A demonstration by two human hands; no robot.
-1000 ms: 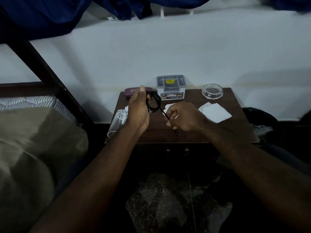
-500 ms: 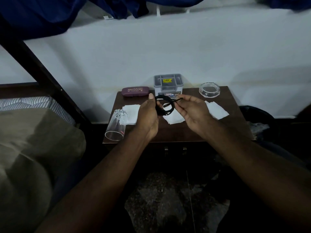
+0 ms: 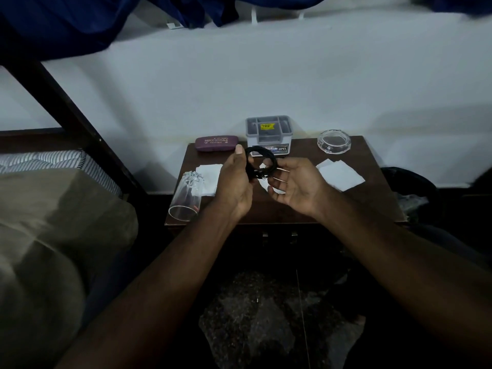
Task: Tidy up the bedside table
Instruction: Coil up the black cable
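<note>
Above the brown bedside table [image 3: 372, 206] my left hand [image 3: 235, 182] grips a coiled black cable [image 3: 262, 161], thumb raised beside the loop. My right hand [image 3: 294, 182] is palm up next to it, fingers loosely curved, with its fingertips at the coil's right side. On the table lie a clear drinking glass [image 3: 186, 198] tipped on its side at the left edge, white tissues [image 3: 340, 174] right and left, a maroon spectacle case [image 3: 216, 143], a grey compartment organiser box [image 3: 269, 134] and a glass ashtray [image 3: 334, 141].
A bed with a striped mattress [image 3: 53, 163] and beige pillow [image 3: 53, 235] is on the left, with a dark slanted bed frame post [image 3: 80, 123]. Blue cloth [image 3: 66, 25] hangs above. A white wall stands behind the table. A dark bag [image 3: 410, 187] sits to the right.
The straight cable end that my right hand was winding is now wrapped into the coil. My right hand has turned palm up beside the coil. My left hand kept its grip.
</note>
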